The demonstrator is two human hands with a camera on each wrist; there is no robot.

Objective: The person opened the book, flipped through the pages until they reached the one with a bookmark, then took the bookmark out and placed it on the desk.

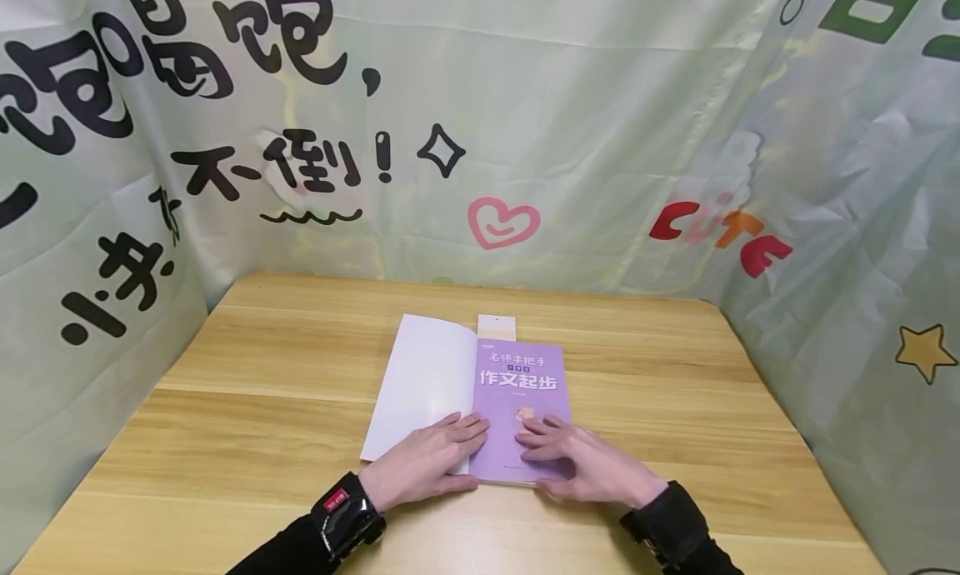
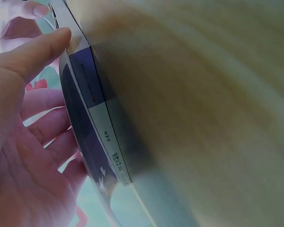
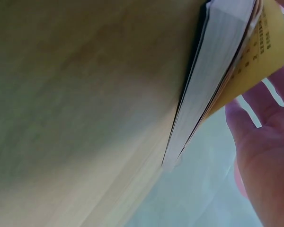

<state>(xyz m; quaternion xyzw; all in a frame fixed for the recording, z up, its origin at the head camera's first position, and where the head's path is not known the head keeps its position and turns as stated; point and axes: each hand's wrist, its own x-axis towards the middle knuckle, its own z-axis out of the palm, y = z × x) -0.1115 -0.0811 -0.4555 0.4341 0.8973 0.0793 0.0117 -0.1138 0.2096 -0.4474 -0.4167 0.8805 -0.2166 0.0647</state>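
Note:
A book lies open on the wooden table, its white inside cover [image 1: 423,383] turned to the left and a purple title page [image 1: 498,450] with white lettering on the right. My left hand [image 1: 427,462] rests across the fold near the lower edge, fingers extended. In the left wrist view the thumb tip touches the end of the spine [image 2: 87,78]. My right hand [image 1: 592,467] lies on the lower right of the purple page, fingers lightly bent and spread. The right wrist view shows the thick page block [image 3: 213,61] and a yellow printed flap [image 3: 255,61] beside the fingers.
A small pale card [image 1: 497,327] pokes out beyond the book's top edge. The wooden table [image 1: 660,375] extends on all sides of the book. Printed fabric curtains [image 1: 600,125] enclose the back and sides. Each wrist wears a black strap.

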